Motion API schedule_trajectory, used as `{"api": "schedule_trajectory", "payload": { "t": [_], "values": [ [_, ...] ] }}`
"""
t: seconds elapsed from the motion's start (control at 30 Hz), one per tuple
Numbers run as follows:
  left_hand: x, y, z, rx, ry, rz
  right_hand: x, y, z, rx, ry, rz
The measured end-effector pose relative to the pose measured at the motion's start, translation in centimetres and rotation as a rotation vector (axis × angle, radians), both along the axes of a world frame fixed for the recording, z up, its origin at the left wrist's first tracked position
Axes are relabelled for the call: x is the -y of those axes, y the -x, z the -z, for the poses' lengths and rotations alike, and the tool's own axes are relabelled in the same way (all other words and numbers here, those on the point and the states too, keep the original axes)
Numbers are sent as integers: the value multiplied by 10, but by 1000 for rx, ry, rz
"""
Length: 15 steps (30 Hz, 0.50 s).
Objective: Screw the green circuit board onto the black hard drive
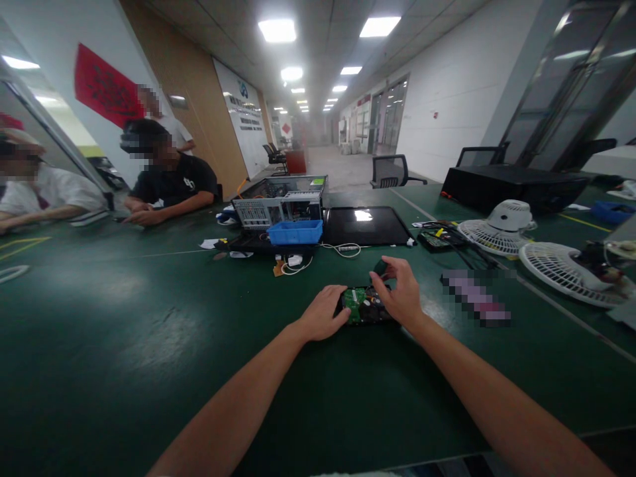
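In front of me on the green table lies a hard drive (366,306), a flat black casing with a green circuit board on its left part. My left hand (325,311) grips its left edge, thumb at the near side and fingers at the far side. Over the right end of the drive, my right hand (400,291) pinches a small dark tool (380,267), which looks like a short screwdriver handle. Its lower end is hidden by my fingers, so I cannot tell whether it touches the drive.
Beyond my hands stand an opened computer case (278,199), a blue tray (295,232) and a black flat panel (366,226). A white cable (342,248) lies before them. To the right are fan parts (497,232) and a blurred pinkish object (474,297). Several people sit or stand at left.
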<state>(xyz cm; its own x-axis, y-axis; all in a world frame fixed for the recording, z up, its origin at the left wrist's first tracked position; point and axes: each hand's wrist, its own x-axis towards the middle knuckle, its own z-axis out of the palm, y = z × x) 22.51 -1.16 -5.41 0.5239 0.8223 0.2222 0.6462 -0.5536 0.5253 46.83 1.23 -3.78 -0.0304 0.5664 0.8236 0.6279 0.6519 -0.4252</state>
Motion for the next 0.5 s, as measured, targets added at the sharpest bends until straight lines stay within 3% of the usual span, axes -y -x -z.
{"api": "schedule_trajectory", "payload": {
  "t": [0.27,0.5],
  "values": [
    [-2,1,3,3,7,1,-1,0,2,-66,53,-82],
    [-2,0,5,-6,-10,-2,-1,-1,0,-7,-2,10]
  ]
}}
